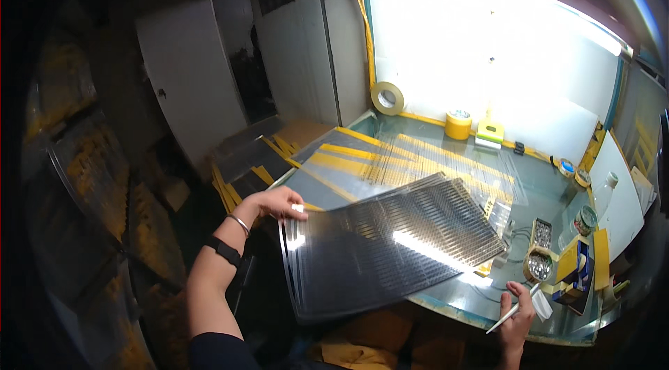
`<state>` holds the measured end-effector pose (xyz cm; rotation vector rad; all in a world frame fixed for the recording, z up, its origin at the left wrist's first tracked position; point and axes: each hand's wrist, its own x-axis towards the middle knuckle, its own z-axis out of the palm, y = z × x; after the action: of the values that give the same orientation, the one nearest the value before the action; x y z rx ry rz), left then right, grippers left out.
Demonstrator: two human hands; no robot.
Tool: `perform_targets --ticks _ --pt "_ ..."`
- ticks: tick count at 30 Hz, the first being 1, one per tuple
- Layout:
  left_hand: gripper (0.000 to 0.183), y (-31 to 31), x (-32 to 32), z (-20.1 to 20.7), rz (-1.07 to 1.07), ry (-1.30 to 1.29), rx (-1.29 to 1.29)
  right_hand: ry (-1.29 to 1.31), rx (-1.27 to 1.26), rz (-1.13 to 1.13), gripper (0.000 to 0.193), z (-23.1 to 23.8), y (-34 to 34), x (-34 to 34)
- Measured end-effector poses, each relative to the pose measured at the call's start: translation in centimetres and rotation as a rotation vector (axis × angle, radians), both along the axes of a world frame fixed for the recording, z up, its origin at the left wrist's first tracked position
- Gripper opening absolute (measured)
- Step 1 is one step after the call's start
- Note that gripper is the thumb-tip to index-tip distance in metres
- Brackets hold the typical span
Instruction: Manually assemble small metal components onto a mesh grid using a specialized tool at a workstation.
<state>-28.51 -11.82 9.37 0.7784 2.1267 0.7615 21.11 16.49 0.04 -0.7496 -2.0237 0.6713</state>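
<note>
My left hand (279,201) is closed on the upper left edge of a dark, glossy sheet (362,251) printed with a fine grid. A small white patch shows at its fingertips; I cannot make out what it is. The sheet slants above the near edge of the table, and a second gridded layer seems to lie under its right end. At the lower right, my right hand (517,314) is closed around a thin white stick (503,319), pen-like in shape. Beside that hand is a white flat piece (541,306); whether the fingers hold it too, I cannot tell.
Clear gridded sheets (439,161) with yellow strips lie on the glass-topped table (453,309). Tape rolls (387,98) and a yellow tub (458,125) stand along the bright back panel. To the right are a tin of small metal parts (539,265), a jar (585,220) and a blue-yellow box (573,276).
</note>
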Motion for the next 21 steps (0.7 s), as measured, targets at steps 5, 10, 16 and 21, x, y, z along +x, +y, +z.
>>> perform_targets --ticks 5,10,16,21 --pt "0.041 -1.6 2.4 0.0 -0.203 -0.247 -0.055 0.002 -0.017 -0.029 0.023 -0.3 0.3 0.3" --pt "0.027 -2.1 5.8 -2.3 -0.277 -0.241 -0.084 -0.084 0.176 -0.070 0.024 -1.6 1.1 0.5" --pt "0.028 -2.0 10.2 -3.3 -0.120 -0.181 0.070 -0.133 -0.019 -0.004 0.029 -0.7 -0.7 1.6" --pt "0.015 -3.4 10.2 -0.6 0.065 0.036 0.438 0.013 0.125 0.015 0.021 -0.9 -0.2 1.0"
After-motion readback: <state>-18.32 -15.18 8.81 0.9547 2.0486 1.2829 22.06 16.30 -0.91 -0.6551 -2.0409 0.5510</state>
